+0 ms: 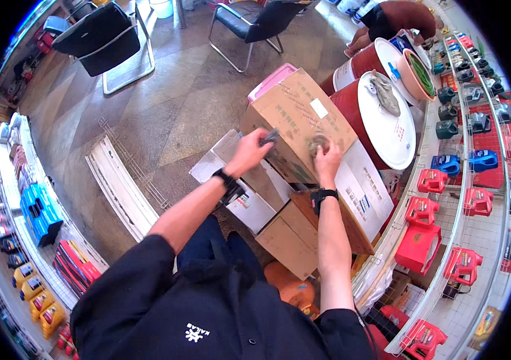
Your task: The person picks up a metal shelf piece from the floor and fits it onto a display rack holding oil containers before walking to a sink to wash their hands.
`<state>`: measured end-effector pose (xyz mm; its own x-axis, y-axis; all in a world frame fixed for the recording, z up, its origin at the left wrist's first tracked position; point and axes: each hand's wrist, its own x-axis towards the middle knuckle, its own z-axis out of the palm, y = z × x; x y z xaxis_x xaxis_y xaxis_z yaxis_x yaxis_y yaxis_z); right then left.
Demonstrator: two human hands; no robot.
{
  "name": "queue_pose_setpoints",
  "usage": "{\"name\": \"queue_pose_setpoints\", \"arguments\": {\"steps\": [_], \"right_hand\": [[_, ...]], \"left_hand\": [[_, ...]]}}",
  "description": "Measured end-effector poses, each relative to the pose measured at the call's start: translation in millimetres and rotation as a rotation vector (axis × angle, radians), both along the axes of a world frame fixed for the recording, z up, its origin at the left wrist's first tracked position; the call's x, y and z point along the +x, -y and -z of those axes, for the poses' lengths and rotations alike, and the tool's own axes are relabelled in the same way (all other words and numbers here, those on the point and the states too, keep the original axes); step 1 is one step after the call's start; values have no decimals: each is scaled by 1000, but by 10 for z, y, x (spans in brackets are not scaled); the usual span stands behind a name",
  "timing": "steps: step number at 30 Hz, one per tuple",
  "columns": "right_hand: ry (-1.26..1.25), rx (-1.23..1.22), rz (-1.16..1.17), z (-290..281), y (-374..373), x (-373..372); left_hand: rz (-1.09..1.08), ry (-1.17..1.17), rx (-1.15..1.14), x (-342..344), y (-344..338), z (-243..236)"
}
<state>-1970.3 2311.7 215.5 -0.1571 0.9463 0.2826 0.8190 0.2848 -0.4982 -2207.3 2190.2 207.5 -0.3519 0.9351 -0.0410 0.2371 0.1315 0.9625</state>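
Observation:
My left hand (251,147) is closed on a small dark object (270,137), blurred and hard to identify, over the left edge of a brown cardboard box (294,99) with a white label. My right hand (326,158) has its fingers closed at the lower right of that box, around a small greyish thing (318,140) that I cannot make out. The box rests on other cartons: a white one with printing (368,204) on the right, another white one (248,205) lower left, and a brown one (285,237) below.
White-topped red drums (381,138) stand to the right, where another person (405,21) bends over. Shelves of red containers (423,213) line the right side; shelves with blue cases (39,213) line the left. Two black chairs (93,36) stand behind. A white metal shelf piece (114,189) lies on the floor.

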Motion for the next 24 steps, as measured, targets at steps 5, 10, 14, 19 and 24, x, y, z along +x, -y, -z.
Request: {"name": "queue_pose_setpoints", "arguments": {"steps": [5, 10, 14, 19, 24], "right_hand": [[158, 77, -32, 122, 84, -162], [65, 11, -32, 60, 57, -274], [140, 259, -211, 73, -39, -100], [248, 95, -305, 187, -219, 253], [358, -45, -404, 56, -410, 183]], "left_hand": [[33, -111, -38, 80, -982, 1], [-147, -273, 221, -37, -692, -124], [-149, -113, 44, -299, 301, 69], [-175, -406, -506, -638, 3013, 683], [-892, -196, -913, 159, 6193, 1121]]}}
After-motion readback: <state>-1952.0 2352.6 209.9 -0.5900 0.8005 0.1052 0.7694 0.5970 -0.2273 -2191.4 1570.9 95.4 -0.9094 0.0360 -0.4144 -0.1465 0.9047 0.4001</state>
